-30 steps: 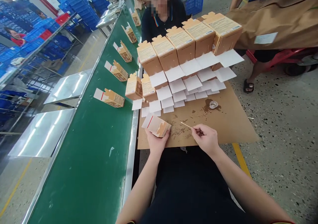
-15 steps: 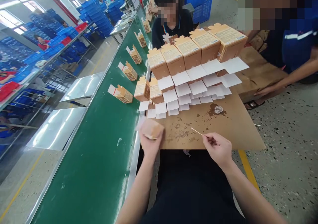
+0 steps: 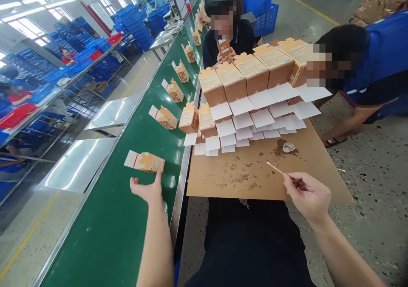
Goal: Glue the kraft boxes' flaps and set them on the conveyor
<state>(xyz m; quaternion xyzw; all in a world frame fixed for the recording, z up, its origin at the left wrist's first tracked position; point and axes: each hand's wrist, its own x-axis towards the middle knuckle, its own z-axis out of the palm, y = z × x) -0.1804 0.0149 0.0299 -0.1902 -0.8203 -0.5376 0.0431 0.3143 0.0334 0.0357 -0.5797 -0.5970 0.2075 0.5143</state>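
Green conveyor belt (image 3: 127, 219), cardboard worktop (image 3: 306, 159), blue crates (image 3: 134, 23), factory hall

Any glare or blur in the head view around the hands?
Head view: sharp around both hands; left hand by the carton, right hand pinching the stick. Ceiling lights glare off the metal panels; edges bow from lens distortion.

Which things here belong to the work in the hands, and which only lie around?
In use:
- left hand, open, fingertips at the small carton on the green conveyor belt
- right hand, grip pinching a thin stick
- stained cardboard sheet
- small glue cap

Lying about:
- stacked cartons
- blue crates
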